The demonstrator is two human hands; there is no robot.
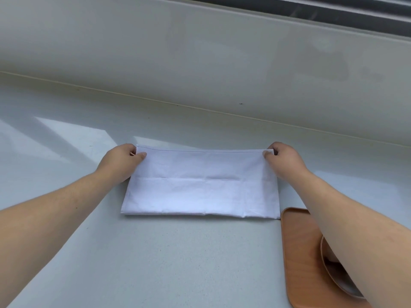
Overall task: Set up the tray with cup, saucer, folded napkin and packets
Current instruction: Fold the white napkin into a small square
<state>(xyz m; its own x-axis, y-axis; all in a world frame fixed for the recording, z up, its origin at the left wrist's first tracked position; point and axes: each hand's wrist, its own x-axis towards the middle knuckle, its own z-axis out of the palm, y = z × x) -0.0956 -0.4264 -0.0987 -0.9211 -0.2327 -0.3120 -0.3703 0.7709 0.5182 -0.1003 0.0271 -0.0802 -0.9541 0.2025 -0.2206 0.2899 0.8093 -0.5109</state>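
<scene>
Each grip is a pinch: the left hand (121, 162) holds the far-left corner of the napkin (201, 185) between thumb and fingers, and the right hand (283, 160) holds the far-right corner the same way. Both are closed on cloth.

The napkin is a white rectangle lying flat on the surface (155, 252), its long side running left to right, with a crease line across its middle. The far edge sits between the two hands; the near edge lies free, toward the person.

Folding looks to be the step in hand, with the cloth already doubled at least once. The next move probably calls for both corners to travel together toward the near edge and land square on it, so the fold stays even; a lag on one side would skew it.

Just right of the napkin's near-right corner is the tray (295, 252), close to or touching it. On the tray a saucer (333, 276) shows partly under the right forearm. A cup cannot be made out, and no packets are in view.
</scene>
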